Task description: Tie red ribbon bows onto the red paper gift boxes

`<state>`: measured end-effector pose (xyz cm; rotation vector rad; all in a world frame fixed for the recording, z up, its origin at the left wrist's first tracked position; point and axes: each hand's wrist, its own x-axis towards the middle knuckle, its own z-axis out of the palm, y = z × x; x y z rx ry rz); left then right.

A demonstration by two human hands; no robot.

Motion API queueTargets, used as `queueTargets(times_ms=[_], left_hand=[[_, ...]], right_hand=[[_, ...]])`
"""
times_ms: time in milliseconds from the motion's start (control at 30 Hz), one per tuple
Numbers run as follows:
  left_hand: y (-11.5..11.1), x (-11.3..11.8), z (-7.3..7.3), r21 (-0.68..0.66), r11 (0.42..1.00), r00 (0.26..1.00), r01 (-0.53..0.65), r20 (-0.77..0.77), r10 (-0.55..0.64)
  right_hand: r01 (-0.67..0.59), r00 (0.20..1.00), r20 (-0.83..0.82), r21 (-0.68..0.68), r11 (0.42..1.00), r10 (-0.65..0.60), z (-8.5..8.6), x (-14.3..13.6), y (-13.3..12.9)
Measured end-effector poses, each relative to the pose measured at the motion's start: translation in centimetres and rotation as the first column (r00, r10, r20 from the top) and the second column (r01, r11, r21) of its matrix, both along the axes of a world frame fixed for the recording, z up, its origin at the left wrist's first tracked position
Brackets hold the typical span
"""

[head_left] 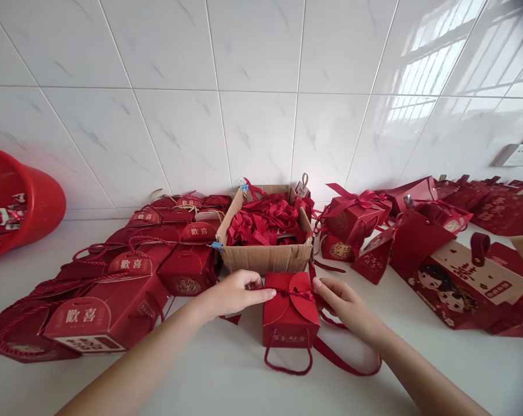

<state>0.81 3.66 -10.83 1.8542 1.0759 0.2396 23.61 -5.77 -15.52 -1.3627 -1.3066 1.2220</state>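
Note:
A small red gift box (290, 323) stands on the counter in front of me, with a rope handle (289, 370) drooping from its near side. Across its folded petal-shaped lid runs a red ribbon (302, 294), gathered in a knot near the middle. At the box's left edge, my left hand (237, 296) pinches the ribbon between thumb and curled fingers. My right hand (341, 300) grips the ribbon at the right edge. A long ribbon tail (352, 368) loops over the counter below my right hand.
Behind the box, a cardboard box (267, 258) holds many red ribbons. Rows of red gift boxes (135, 266) fill the left side. More boxes and bags (460, 283) crowd the right. A red bucket (44, 196) with wrapped pieces stands far left, near the tiled wall (174, 138).

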Motion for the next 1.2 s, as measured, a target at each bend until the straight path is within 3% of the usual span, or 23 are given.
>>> queueTargets(times_ms=[100,400,633,900,1033,1100,1200], left_hand=[[0.3,0.1,0.1,-0.097,0.993,0.997,0.073,0.038,-0.07],[1.5,0.0,-0.9,-0.257,0.963,0.987,0.083,0.154,-0.044],[2.4,-0.6,-1.0,-0.232,0.969,0.993,0.081,0.1,-0.059],[2.6,-1.0,-0.4,-0.144,0.982,0.991,0.124,0.07,-0.115],[2.3,-0.8,-0.3,-0.133,0.986,0.994,0.101,0.056,-0.094],[2.0,-0.5,-0.4,-0.149,0.984,0.993,0.101,0.074,-0.091],[1.6,-0.1,-0.5,-0.17,0.977,0.982,0.129,0.162,-0.101]], right_hand=[[0.0,0.998,0.063,0.035,0.999,-0.003,-0.2,0.0,0.2],[0.126,0.96,0.23,0.159,0.979,-0.161,-1.5,0.3,0.4],[0.214,0.903,0.333,0.198,0.957,-0.271,-1.2,0.6,0.2],[0.245,0.872,0.377,0.22,0.944,-0.314,-0.4,1.0,0.5],[0.179,0.948,0.244,0.128,0.975,-0.206,0.3,1.6,0.3],[0.085,0.995,0.046,0.043,0.995,-0.087,0.5,2.2,0.3],[-0.02,0.97,-0.243,0.026,0.999,0.026,0.7,3.0,0.2]])
